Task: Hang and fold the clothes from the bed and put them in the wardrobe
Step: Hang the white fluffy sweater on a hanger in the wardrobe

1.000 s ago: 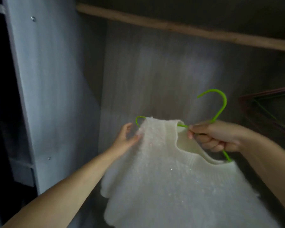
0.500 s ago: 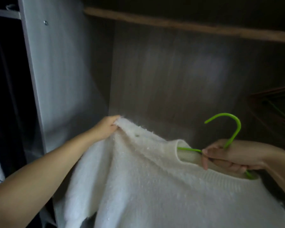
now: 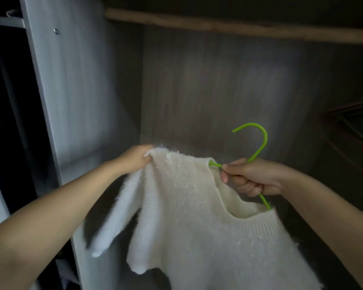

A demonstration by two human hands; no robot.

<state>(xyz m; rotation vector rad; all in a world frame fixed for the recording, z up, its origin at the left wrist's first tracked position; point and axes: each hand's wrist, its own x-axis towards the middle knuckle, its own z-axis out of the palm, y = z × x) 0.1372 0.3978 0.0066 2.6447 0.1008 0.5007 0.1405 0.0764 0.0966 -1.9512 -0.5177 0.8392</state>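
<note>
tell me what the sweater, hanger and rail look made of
Sweater: fuzzy white knit, likely wool or mohair blend, ribbed collar.
Hanger: thin smooth green rod, probably plastic-coated wire.
Rail: pale brown matte bar, seemingly wood.

Over at the right edge of the frame we've got a bunch of dark hangers (image 3: 352, 122) bunched together in the shadows, too dim to count. Upper left there's a little metal screw (image 3: 56, 31) in the grey panel, and past that panel the far left is just a dark gap (image 3: 6, 101).
</note>
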